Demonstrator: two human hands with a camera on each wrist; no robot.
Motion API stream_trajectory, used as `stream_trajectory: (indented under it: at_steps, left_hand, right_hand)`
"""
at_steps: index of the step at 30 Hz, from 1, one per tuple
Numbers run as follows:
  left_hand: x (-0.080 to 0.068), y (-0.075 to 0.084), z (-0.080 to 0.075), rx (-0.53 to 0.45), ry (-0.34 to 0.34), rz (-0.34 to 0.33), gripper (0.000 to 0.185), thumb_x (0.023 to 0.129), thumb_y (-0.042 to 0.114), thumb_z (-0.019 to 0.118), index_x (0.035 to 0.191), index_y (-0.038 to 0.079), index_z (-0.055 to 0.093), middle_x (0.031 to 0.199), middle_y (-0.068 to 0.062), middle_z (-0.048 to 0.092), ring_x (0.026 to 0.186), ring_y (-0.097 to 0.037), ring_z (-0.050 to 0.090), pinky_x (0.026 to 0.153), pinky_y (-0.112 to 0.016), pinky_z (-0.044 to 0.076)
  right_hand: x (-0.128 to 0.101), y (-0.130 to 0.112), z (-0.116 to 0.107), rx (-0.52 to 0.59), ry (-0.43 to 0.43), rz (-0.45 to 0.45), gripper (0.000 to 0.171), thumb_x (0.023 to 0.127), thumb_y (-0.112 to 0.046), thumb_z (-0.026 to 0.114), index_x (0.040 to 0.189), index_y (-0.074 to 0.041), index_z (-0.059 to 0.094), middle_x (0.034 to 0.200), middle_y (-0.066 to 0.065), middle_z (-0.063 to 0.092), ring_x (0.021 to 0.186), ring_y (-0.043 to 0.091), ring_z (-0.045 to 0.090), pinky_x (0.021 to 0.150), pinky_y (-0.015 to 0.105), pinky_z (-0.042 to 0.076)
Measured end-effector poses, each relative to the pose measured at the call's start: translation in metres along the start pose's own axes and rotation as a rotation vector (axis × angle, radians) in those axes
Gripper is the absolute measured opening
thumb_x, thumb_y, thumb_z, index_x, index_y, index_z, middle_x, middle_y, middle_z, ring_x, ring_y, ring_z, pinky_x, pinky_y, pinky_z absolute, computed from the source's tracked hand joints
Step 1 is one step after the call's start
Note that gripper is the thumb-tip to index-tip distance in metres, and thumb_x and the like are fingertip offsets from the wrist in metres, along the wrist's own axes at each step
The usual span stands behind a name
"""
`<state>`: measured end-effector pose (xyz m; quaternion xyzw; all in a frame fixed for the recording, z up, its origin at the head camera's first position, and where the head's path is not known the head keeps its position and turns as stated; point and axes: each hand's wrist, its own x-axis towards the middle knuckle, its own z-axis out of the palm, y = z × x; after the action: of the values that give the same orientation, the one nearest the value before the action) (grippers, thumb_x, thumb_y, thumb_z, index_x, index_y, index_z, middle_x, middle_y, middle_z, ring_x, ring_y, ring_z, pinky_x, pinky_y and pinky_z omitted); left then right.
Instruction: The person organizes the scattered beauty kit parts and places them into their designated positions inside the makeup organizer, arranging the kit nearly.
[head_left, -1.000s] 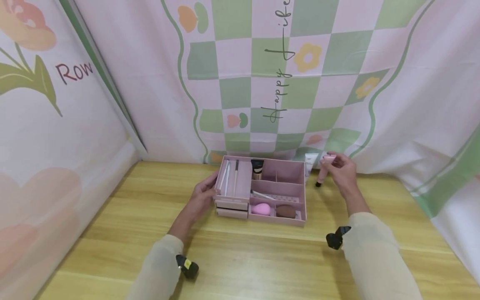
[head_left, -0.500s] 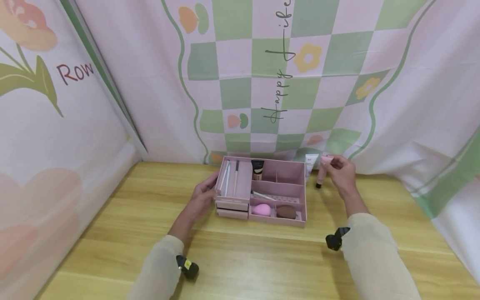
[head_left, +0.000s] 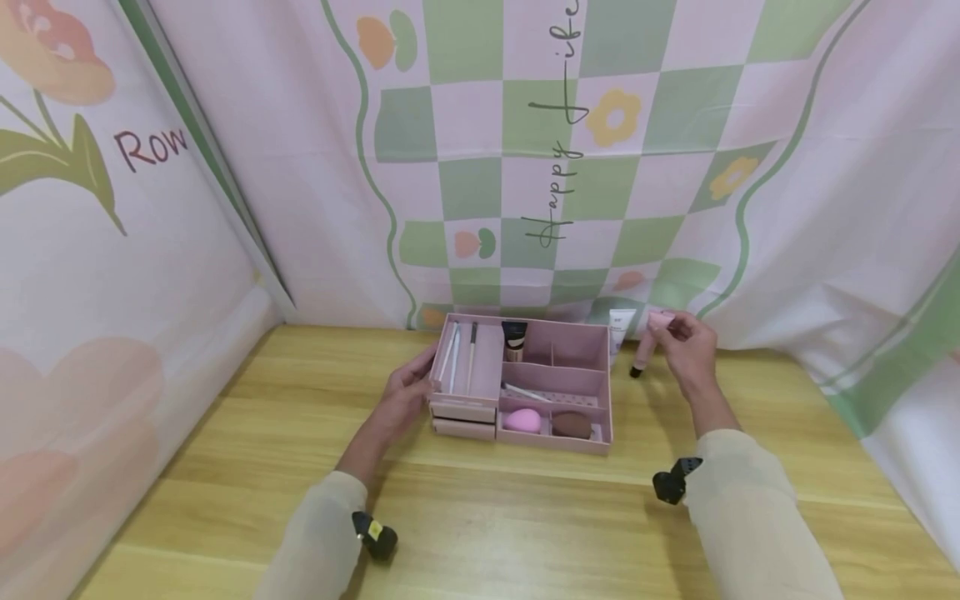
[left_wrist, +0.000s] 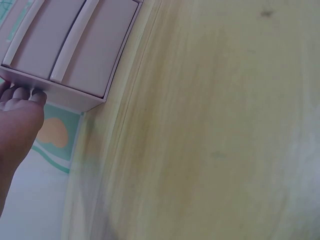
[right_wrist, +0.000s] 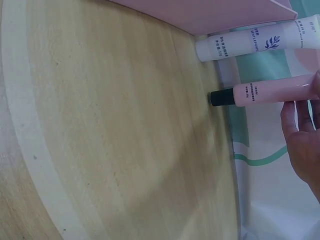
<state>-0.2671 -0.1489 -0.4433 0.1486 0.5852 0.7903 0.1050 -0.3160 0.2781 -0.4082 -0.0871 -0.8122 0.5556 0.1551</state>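
Observation:
A pink makeup organizer (head_left: 554, 442) sits on the table near the back. My left hand (head_left: 405, 392) rests against its left side, fingers along the wall and thumb by the front corner. In the left wrist view, the fingertips (left_wrist: 37, 95) touch the wall beside the drawers. My right hand (head_left: 688, 350) pinches the top end of a pink squeeze tube (head_left: 645, 352) between thumb and fingers. The tube leans slightly, its black cap (right_wrist: 222, 97) pointing down at the tabletop. A white squeeze tube (right_wrist: 250, 42) stands on its cap between the organizer and the pink tube.
Inside the organizer are slim brushes (head_left: 472, 358), a black-topped tube (head_left: 514, 340), a pink makeup sponge (head_left: 522, 419) and a brown sponge (head_left: 572, 423). A patterned curtain (head_left: 540, 183) hangs right behind the wooden table (head_left: 525, 533); another printed panel (head_left: 112, 333) borders the left.
My right hand dips slightly with the pink tube, moves a little left toward the white tube, then shifts back right. The left hand and organizer stay put.

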Motion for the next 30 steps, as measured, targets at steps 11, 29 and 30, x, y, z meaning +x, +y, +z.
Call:
stream_trajectory:
  at_steps: [11, 29, 30]
  left_hand:
    - [0.0, -0.001, -0.001, 0.013, -0.003, 0.003, 0.076, 0.083, -0.007, 0.048, 0.154, 0.002, 0.02, 0.165, -0.014, 0.015, 0.153, -0.03, 0.016, 0.122, -0.03, 0.025]
    - [0.0, -0.001, -0.001, 0.015, -0.01, 0.004, 0.077, 0.083, -0.006, 0.049, 0.154, 0.005, 0.021, 0.165, -0.012, 0.015, 0.153, -0.031, 0.017, 0.121, -0.031, 0.027]
    - [0.0, 0.0, -0.001, 0.015, -0.011, 0.003, 0.077, 0.083, -0.006, 0.049, 0.154, 0.005, 0.021, 0.165, -0.012, 0.014, 0.153, -0.031, 0.017, 0.121, -0.031, 0.027]
  right_hand:
    - [-0.001, -0.014, -0.01, 0.092, -0.011, -0.02, 0.028, 0.095, -0.019, 0.063, 0.122, -0.013, 0.059, 0.095, -0.025, 0.056, 0.092, -0.006, 0.055, 0.078, 0.002, 0.052]
    - [-0.006, -0.045, -0.026, 0.295, -0.059, -0.141, 0.018, 0.09, -0.015, 0.069, 0.108, -0.015, 0.065, 0.094, -0.018, 0.066, 0.087, -0.001, 0.061, 0.075, 0.007, 0.056]
    - [-0.007, -0.048, -0.026, 0.31, -0.06, -0.141, 0.017, 0.089, -0.015, 0.069, 0.106, -0.016, 0.066, 0.094, -0.018, 0.066, 0.087, -0.001, 0.061, 0.075, 0.007, 0.056]
